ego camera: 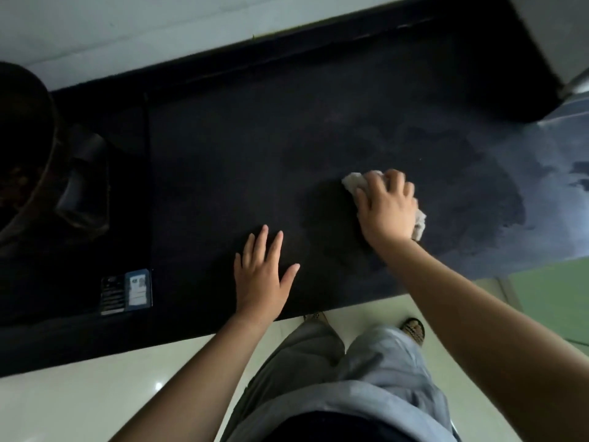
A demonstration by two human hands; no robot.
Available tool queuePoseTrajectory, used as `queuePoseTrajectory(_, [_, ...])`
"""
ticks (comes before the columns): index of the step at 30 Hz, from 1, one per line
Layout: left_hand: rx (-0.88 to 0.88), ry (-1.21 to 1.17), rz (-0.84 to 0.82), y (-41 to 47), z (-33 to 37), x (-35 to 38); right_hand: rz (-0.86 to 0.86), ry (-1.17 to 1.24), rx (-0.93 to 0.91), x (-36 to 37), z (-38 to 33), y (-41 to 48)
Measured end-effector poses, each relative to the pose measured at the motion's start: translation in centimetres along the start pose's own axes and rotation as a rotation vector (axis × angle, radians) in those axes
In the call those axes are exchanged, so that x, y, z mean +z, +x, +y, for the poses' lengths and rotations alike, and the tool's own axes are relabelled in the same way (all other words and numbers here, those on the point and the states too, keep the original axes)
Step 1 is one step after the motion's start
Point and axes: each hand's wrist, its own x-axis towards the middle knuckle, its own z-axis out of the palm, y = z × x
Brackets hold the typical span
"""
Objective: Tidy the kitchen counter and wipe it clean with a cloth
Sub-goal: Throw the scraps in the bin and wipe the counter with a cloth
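The pale, crumpled cloth [353, 182] lies on the dark counter [223, 148], right of centre, bunched under the right hand [387, 207]. Its ends poke out past the fingertips and beside the wrist. That hand grasps it with fingers curled over the wad and presses it down onto the surface. The left hand [263, 275] lies flat near the front edge with its fingers spread, holding nothing. I take it as a brace.

I judge the tidying is done on this stretch and the wiping is under way. Around the cloth the stone looks uniformly dark, while toward the right end a mottled greyish film [510, 186] shows. I cannot tell whether that is moisture, residue or only reflected light. The next move, as I read it, calls for steady downward pressure and overlapping strokes out toward that patch, then back across the middle.

To the left sits a black glass hob [105, 237] with a label [127, 291] near its front corner. On it is a dark wok [22, 129] whose handle [83, 183] points toward the counter. That wok limits strokes going left. The braced left hand also covers a strip that needs wiping. Below the counter edge I see pale floor tiles [79, 393] and a sandalled foot [414, 330].
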Motion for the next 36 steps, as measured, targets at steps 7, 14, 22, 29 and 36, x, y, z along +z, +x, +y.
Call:
queuePoseTrajectory(7, [0.038, 0.04, -0.025, -1.1, 0.3, 0.1, -0.109, 0.011, -0.361, 0.6, -0.9, -7.3])
queuePoseTrajectory(14, [0.092, 0.173, -0.085, -3.0, 1.8, 0.2, -0.045, 0.004, -0.128, -2.7, 5.0, -4.6])
queuePoseTrajectory(22, [0.101, 0.054, -0.094, -6.3, 8.6, -0.1, -0.094, 0.139, -0.007, -7.2, 10.0, -11.5])
queuePoseTrajectory(29, [0.317, -0.2, -0.087, -13.9, 20.4, 0.8, 0.082, 0.365, 0.221, -14.7, 19.8, -23.7])
queuePoseTrajectory(36, [0.393, -0.366, -0.298, -21.0, 29.0, 4.0, 0.161, 0.502, 0.46, -20.5, 27.7, -36.9])
